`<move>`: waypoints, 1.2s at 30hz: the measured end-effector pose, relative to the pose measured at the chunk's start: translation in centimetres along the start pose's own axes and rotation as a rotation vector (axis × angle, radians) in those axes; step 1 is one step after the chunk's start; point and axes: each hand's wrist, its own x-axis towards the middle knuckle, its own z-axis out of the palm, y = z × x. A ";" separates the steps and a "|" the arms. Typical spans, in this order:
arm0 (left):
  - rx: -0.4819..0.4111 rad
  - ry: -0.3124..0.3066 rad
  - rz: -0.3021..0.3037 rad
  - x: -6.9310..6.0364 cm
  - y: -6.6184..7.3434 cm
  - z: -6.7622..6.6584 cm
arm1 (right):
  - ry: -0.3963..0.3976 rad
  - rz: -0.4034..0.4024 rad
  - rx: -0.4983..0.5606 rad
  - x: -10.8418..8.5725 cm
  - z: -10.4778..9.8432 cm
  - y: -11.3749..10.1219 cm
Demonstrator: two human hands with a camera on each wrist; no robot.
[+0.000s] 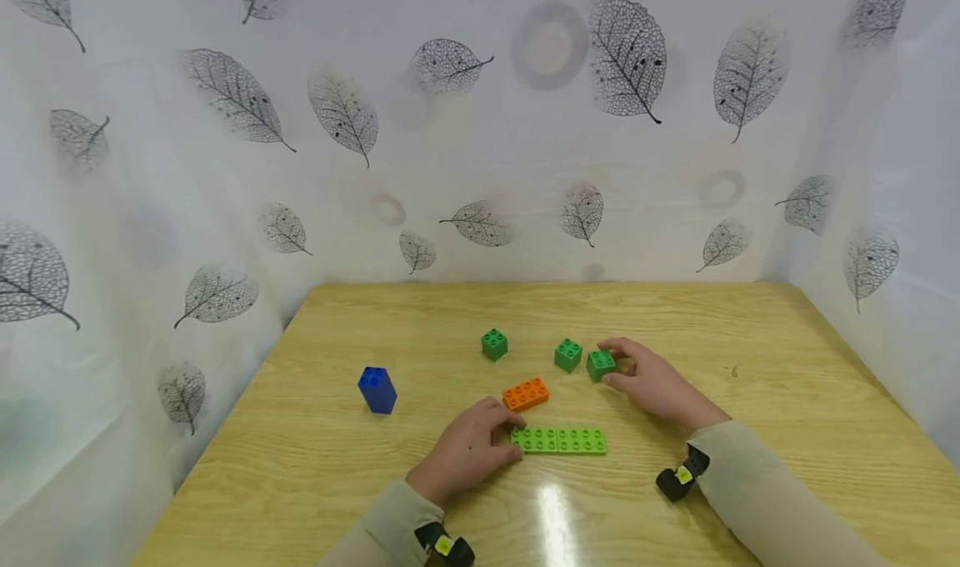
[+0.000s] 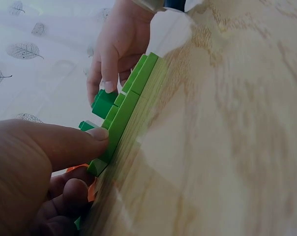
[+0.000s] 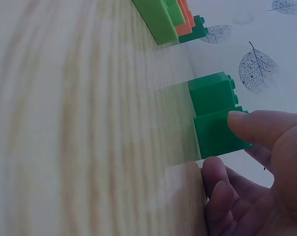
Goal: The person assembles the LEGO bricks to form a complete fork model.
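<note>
My left hand pinches the left end of a lime green building brick between thumb and fingers. A second lime green brick lies end to end with it, a thin seam between them. To the right and farther back, my right hand holds a dark green square brick, its thumb on the near side in the right wrist view. Another green square brick stands just left of that one. Behind the lime pair lies an orange brick, apart from my left fingers in the head view.
A third green square brick stands farther back on the wooden table. On the left is a tall blue brick. A white leaf-print curtain hangs along the table's back and sides.
</note>
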 end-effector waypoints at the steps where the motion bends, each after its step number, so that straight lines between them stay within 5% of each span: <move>1: 0.002 0.000 0.001 0.0 0.0 0.0 | 0.002 0.002 0.006 0.0 0.0 0.0; 18: 0.009 0.006 0.004 0.0 -0.1 0.1 | -0.040 0.049 0.120 -1.0 0.2 -0.3; 36: 0.008 0.001 0.005 0.1 -0.1 0.0 | -0.053 0.053 0.111 -2.9 0.2 -0.9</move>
